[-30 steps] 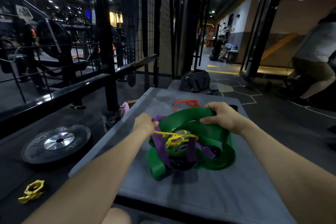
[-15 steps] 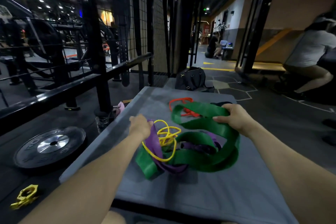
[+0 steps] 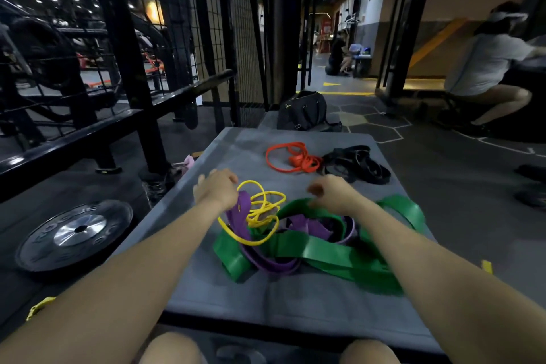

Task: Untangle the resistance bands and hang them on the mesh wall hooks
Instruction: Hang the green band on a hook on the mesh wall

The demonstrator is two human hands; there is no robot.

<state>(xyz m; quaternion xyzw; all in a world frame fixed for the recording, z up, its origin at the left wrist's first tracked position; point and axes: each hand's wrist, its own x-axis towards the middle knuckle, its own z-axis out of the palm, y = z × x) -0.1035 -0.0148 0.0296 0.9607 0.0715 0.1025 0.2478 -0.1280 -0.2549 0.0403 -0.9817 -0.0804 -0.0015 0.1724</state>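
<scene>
A tangle of bands lies mid-mat on the grey mat (image 3: pixel 295 301): a wide green band (image 3: pixel 328 254), a purple band (image 3: pixel 277 264) and a thin yellow band (image 3: pixel 260 210) looped on top. My left hand (image 3: pixel 217 189) grips the purple band at the tangle's left edge, beside the yellow loops. My right hand (image 3: pixel 331 193), blurred, curls its fingers over the green band's upper edge. An orange band (image 3: pixel 292 158) and a black band (image 3: pixel 359 162) lie apart at the mat's far end. The black mesh wall (image 3: pixel 224 23) rises beyond the mat; no hooks show.
A weight plate (image 3: pixel 76 230) lies on the floor left of the mat, beside a black rail (image 3: pixel 74 139). A dark bag (image 3: pixel 304 109) sits past the mat's far edge. A crouching person (image 3: pixel 487 68) is at the right. A yellow clip (image 3: pixel 38 307) lies lower left.
My right hand has come down and leftward, and the raised green loop has dropped flat onto the mat. My left hand stays on the purple band. The camera has tilted, showing the orange and black bands fully.
</scene>
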